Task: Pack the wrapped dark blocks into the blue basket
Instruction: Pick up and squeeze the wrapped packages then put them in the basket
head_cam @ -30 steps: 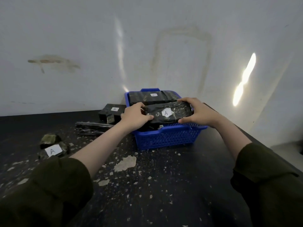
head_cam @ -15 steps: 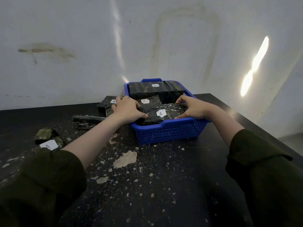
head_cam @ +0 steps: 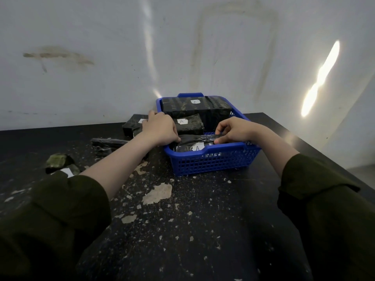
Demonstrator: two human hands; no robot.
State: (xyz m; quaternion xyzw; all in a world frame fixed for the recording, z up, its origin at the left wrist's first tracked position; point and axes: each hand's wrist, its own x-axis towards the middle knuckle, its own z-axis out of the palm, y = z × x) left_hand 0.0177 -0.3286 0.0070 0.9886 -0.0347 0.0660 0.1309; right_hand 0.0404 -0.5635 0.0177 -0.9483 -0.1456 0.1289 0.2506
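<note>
1. I am seeing a dim scene overall; the dark table is swallowing most detail.
2. A bright streak of light is glaring on the wall at right, blown out to white, and a fainter streak is running down toward the blue basket.
3. My sleeves are sinking into near-black at the bottom corners.
4. The wide lens is bending the table edges and stretching the forearms.
5. Labels on the wrapped blocks are reading soft.

A black worktop with chipped, flaking paint meets a stained white wall, where a bright light streak falls.
</note>
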